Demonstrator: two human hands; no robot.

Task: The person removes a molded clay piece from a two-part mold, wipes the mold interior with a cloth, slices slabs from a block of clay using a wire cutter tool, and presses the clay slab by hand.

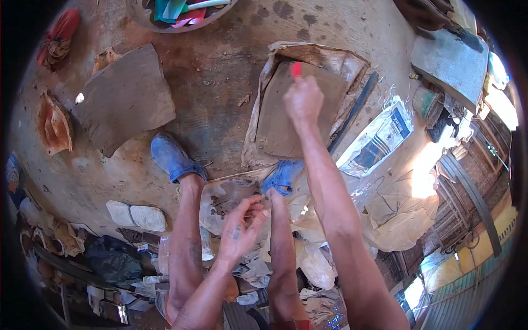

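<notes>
My right hand [305, 102] is closed in a fist around a tool with a red end [296, 70]; the rest of the tool is hidden, so its kind cannot be told. The fist is over a flat brown slab that looks like clay [280, 118], which lies on a wrinkled, dirty sheet [251, 135] with raised edges. My left hand [245, 228] hovers between my knees, fingers loosely curled and thumb apart, with nothing visible in it. Below it, a clear plastic sheet [214, 206] lies by my feet.
A second brown slab [129, 99] lies at left beside a curved orange-brown piece [55, 124]. A dark bar [355, 110] and a white-and-blue sack [379, 137] lie right of the sheet. A basin [206, 22] stands at the top, a grey block [451, 66] at upper right.
</notes>
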